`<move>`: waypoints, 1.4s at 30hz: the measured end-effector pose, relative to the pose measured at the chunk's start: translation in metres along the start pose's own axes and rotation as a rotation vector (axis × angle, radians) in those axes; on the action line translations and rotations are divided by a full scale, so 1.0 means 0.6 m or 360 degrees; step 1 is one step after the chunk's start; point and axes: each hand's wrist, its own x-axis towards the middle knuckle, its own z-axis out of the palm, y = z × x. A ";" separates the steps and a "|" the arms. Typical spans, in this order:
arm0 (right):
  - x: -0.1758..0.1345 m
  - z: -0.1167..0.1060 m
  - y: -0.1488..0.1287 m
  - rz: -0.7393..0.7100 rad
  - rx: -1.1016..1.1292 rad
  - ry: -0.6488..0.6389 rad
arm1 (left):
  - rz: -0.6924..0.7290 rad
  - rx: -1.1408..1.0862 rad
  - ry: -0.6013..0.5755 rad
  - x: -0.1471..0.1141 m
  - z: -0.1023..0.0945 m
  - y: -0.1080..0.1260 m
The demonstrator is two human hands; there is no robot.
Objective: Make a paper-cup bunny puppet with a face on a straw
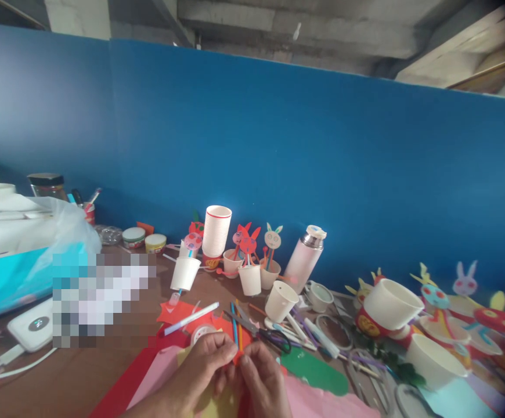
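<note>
My left hand (206, 368) and my right hand (263, 377) meet at the front middle of the table, fingertips almost touching. Between them they pinch a small orange-red piece (237, 356), perhaps paper, largely covered by the fingers. A blue stick (234, 322) and an orange stick (240, 334) rise just beyond the fingertips; whether they are held or lying down I cannot tell. Open scissors (263, 332) lie just past my right hand. Near my left hand are a roll of tape (202, 332) and a white pen (191, 319) on red paper (172, 313).
Paper cups (281, 301) and cup figures with rabbit-eared heads (248, 244) stand behind, beside a stack of cups (216, 232) and a thermos (305, 258). Green paper (316, 371) and pens lie right. A plastic bag (78, 232) and white device (30, 325) sit left; a blue partition (278, 145) rises behind.
</note>
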 end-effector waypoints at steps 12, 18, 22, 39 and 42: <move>0.012 0.001 -0.030 -0.0014 -0.0013 -0.0051 | 0.0044 0.0101 0.0019 0.005 -0.005 -0.003; 0.016 0.002 -0.047 0.0075 0.0040 -0.0080 | 0.0037 0.0202 0.0068 0.013 -0.010 -0.006; 0.017 0.002 -0.050 0.0118 -0.0017 0.0008 | -0.0008 0.0212 0.0098 0.016 -0.011 -0.008; 0.020 0.010 -0.056 0.0079 -0.0017 0.0036 | 0.0035 0.0270 0.0025 0.027 -0.019 -0.029; 0.021 0.009 -0.058 0.0073 -0.0049 0.0096 | 0.0023 0.0215 0.0070 0.023 -0.014 -0.034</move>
